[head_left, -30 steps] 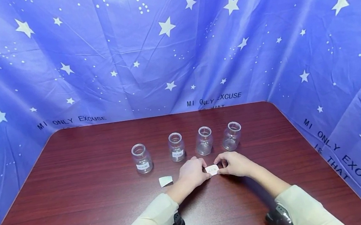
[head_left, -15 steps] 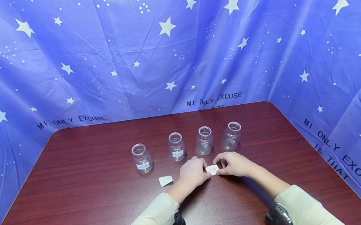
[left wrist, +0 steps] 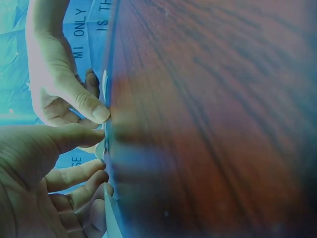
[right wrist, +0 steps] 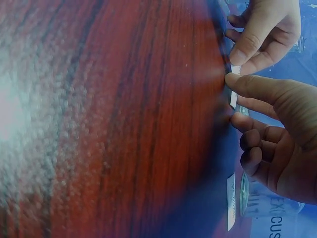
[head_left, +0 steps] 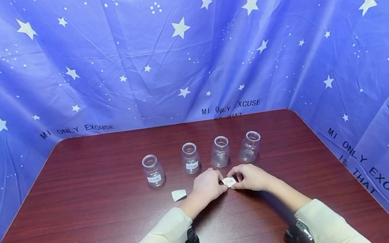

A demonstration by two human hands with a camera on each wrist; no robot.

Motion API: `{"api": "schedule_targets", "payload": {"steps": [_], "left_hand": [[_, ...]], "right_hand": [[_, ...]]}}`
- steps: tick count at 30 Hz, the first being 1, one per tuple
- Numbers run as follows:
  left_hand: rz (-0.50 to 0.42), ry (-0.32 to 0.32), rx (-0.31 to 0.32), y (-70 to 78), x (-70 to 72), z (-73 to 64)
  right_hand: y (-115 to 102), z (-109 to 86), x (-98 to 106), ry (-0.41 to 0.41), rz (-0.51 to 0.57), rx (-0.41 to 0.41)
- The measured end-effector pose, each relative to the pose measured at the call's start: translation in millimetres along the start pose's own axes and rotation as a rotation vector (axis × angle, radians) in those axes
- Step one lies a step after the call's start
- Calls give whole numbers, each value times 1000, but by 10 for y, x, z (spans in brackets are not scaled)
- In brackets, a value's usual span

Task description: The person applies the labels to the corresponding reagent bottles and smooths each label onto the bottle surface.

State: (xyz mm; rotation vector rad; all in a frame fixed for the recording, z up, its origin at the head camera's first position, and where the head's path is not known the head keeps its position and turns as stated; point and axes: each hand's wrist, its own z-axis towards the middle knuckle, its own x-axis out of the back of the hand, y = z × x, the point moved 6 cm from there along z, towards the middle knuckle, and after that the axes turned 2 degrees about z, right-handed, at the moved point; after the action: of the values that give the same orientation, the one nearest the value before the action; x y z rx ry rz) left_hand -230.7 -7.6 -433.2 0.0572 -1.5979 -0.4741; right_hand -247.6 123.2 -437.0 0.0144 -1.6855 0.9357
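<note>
Four jars (head_left: 220, 153) stand upright across the table (head_left: 83, 236) in the head view, spanning 10 to 1 o'clock from the slip (head_left: 229, 181); we judge them spaced for easy access. The left hand (head_left: 207, 187) pinches the slip's 9 o'clock side and the right hand (head_left: 252, 177) its 3 o'clock side, each between thumb and finger, probably to control so thin a piece. A spare slip (head_left: 179, 195) lies near 9 o'clock. We cannot read the lettering.

Left wrist view: we see the slip nearly edge-on, partly hidden by the fingers; the frame cuts off both hands.

Right wrist view: the pinched slip shows at 1 o'clock from centre. Towards 5 o'clock we note a printed strip (right wrist: 231, 201), cut off from any context that would identify it.
</note>
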Motion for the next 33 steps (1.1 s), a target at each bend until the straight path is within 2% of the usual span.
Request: {"api": "schedule_targets", "payload": {"steps": [7,14,21,25,33], "left_hand": [[-60,1,-22,-38,25,4],[-207,-21,-12,-148,60,27],[-382,-58,-81,-150,63,9],[-452,-55,-101,-141,69,-11],[-492,-40,-130,-119,112,-27]], "right_hand": [[13,-8,-8,10,24,-13],[-4,-29,56,56,59,-2],[2,-27,83,85,87,-12],[6,-24,83,95,80,-9],[-10,-25,107,106,89,-2]]}}
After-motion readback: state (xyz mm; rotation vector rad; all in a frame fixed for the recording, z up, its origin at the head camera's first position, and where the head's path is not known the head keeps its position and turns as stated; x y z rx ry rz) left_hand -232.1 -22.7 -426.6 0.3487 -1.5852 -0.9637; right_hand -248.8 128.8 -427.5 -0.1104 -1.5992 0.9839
